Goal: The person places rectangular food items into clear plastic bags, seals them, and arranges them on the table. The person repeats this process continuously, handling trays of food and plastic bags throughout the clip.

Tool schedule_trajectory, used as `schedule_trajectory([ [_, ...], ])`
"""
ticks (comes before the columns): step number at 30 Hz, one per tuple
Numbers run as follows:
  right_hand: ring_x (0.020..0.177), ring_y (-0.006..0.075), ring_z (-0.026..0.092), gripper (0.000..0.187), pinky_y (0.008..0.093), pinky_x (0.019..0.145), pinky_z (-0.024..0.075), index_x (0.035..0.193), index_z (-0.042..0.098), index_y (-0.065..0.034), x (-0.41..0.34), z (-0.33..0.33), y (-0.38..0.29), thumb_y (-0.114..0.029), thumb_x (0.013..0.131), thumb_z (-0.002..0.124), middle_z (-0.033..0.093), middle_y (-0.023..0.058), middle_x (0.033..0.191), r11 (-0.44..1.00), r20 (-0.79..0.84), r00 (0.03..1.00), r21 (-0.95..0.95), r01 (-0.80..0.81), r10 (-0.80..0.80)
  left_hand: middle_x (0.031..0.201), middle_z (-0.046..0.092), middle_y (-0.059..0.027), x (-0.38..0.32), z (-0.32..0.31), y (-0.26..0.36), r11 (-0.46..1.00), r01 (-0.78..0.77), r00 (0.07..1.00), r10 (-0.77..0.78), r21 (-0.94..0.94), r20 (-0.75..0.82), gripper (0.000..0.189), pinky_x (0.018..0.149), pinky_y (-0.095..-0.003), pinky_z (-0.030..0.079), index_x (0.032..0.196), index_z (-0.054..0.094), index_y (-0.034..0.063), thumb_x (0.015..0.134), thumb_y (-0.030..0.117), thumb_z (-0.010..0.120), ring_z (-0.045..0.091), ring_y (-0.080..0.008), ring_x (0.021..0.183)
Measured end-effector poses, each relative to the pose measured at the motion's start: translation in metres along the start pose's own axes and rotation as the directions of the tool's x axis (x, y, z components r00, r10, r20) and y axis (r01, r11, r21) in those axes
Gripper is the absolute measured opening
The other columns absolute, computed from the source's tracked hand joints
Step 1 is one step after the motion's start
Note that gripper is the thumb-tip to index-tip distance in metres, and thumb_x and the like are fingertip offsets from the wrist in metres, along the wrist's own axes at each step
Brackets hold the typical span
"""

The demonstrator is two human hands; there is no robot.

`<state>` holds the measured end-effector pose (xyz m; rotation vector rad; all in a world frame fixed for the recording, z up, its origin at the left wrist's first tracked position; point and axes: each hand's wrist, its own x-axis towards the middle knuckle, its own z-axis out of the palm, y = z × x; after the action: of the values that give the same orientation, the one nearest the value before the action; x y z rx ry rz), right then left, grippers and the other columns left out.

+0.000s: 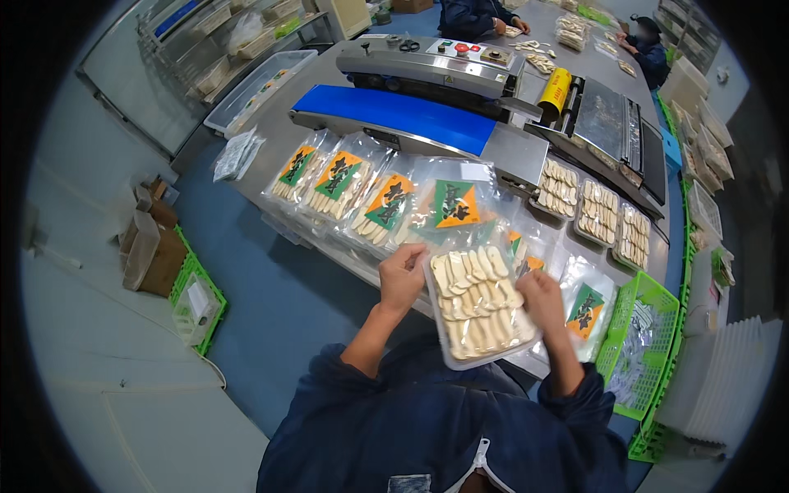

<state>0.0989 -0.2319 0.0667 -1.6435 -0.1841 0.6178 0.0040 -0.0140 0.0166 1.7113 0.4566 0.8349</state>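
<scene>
A clear plastic tray of sliced mushrooms (478, 302) is tilted up in front of my torso, its pale slices laid in overlapping rows. My left hand (402, 277) pinches near its upper left corner, fingers curled. At the right edge of the tray my right hand (543, 299) is also closed, gripping there. Clear film shines over the slices; whether it is a bag or a wrap I cannot tell. Just beyond my hands lies a clear bag with a green and orange label (456, 203). Beside my right forearm is another labelled clear bag (584, 311).
Several bagged mushroom packs (338, 179) line the table's front edge. Behind stands a band sealer with a blue conveyor belt (394, 114); a film wrapping machine (607, 123) is right of it. Filled trays (596, 212) stand nearby. A green basket (638, 345) borders my right. Two people work at the far end.
</scene>
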Motion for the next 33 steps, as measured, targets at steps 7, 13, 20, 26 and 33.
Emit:
schedule_trajectory([
  [7, 0.056, 0.0058, 0.045, 0.015, 0.0212, 0.053, 0.0395, 0.088, 0.049, -0.0053, -0.059, 0.038, 0.056, -0.020, 0.089, 0.048, 0.051, 0.0006, 0.069, 0.962, -0.263, 0.964, 0.250, 0.108, -0.040, 0.080, 0.061, -0.0170, -0.049, -0.027, 0.026, 0.809, -0.484, 0.850, 0.526, 0.335, -0.043, 0.018, 0.062, -0.0292, 0.050, 0.087, 0.059, -0.0011, 0.070, -0.007, 0.061, 0.062, -0.0282, 0.069],
  [13, 0.062, 0.0066, 0.047, 0.014, 0.0197, 0.060, 0.0394, 0.082, 0.054, -0.0041, -0.034, 0.021, 0.034, -0.017, 0.086, 0.050, 0.053, -0.0010, 0.069, 0.953, -0.040, 0.980, 0.229, 0.201, -0.197, 0.086, 0.060, -0.0086, -0.048, -0.045, 0.038, 0.880, 0.175, 0.973, -0.086, -0.441, 0.215, 0.029, 0.074, -0.0260, 0.046, 0.103, 0.056, -0.0048, 0.074, -0.006, 0.057, 0.058, -0.0167, 0.084],
  [20, 0.071, 0.0045, 0.043, 0.011, 0.0197, 0.065, 0.0373, 0.079, 0.054, -0.0043, -0.122, -0.001, 0.052, -0.013, 0.086, 0.055, 0.050, -0.0047, 0.074, 0.996, 0.458, 0.885, -0.070, -0.055, 0.081, 0.083, 0.053, -0.0027, -0.098, -0.108, 0.030, 0.686, 0.636, 0.701, -0.323, -0.353, 0.635, 0.049, 0.068, -0.0222, 0.042, 0.127, 0.037, -0.0028, 0.081, 0.000, 0.054, 0.050, -0.0090, 0.071],
  [26, 0.075, 0.0087, 0.043, 0.015, 0.0216, 0.069, 0.0350, 0.071, 0.052, -0.0023, -0.125, 0.003, 0.067, -0.009, 0.083, 0.056, 0.047, 0.0009, 0.083, 0.994, 0.597, 0.799, 0.022, -0.105, 0.071, 0.081, 0.051, -0.0012, -0.125, -0.127, 0.021, 0.788, 0.615, 0.490, -0.417, 0.036, 0.765, 0.047, 0.063, -0.0198, 0.040, 0.128, 0.036, -0.0029, 0.085, 0.008, 0.051, 0.047, -0.0057, 0.068],
  [33, 0.074, 0.0078, 0.047, 0.011, 0.0213, 0.067, 0.0375, 0.078, 0.056, -0.0023, -0.076, 0.020, 0.053, -0.013, 0.081, 0.057, 0.051, -0.0026, 0.079, 0.991, 0.349, 0.937, 0.116, -0.064, 0.020, 0.078, 0.053, -0.0041, -0.082, -0.081, 0.025, 0.586, 0.614, 0.757, -0.246, -0.529, 0.605, 0.042, 0.062, -0.0247, 0.042, 0.111, 0.049, -0.0054, 0.074, 0.009, 0.063, 0.049, -0.0117, 0.068],
])
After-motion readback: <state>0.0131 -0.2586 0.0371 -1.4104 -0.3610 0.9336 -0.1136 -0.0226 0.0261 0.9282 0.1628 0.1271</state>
